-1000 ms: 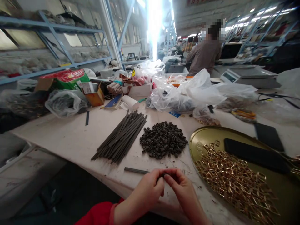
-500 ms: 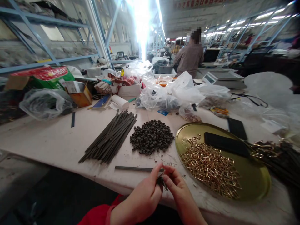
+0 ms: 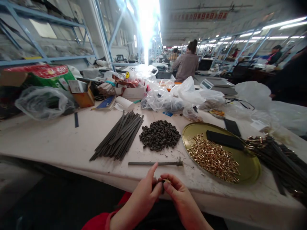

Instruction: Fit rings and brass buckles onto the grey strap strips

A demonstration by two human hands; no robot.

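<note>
At the table's front edge my left hand (image 3: 146,191) and my right hand (image 3: 176,191) meet, thumbs and fingers pinched on a small dark strip (image 3: 163,187) with a gold buckle (image 3: 167,181) at its top. The fingers hide most of both. Just beyond my hands, a dark strip (image 3: 153,163) lies crosswise, with a small loop near its right end. Behind it are a bundle of dark strips (image 3: 120,135) and a heap of small dark loops (image 3: 160,134). To the right, many gold buckles (image 3: 213,158) lie in a round gold tray (image 3: 251,166).
A black bar (image 3: 224,140) rests in the tray, and more dark strips with buckles (image 3: 275,156) lie to its right. Clear plastic bags (image 3: 172,97), a box (image 3: 82,94) and a scale (image 3: 218,85) line the back. A person (image 3: 187,64) is farther off.
My hands have drawn slightly nearer, away from the crosswise strip, whose right end now shows with a loop. A gold buckle now shows between my fingers. The whole view has shifted.
</note>
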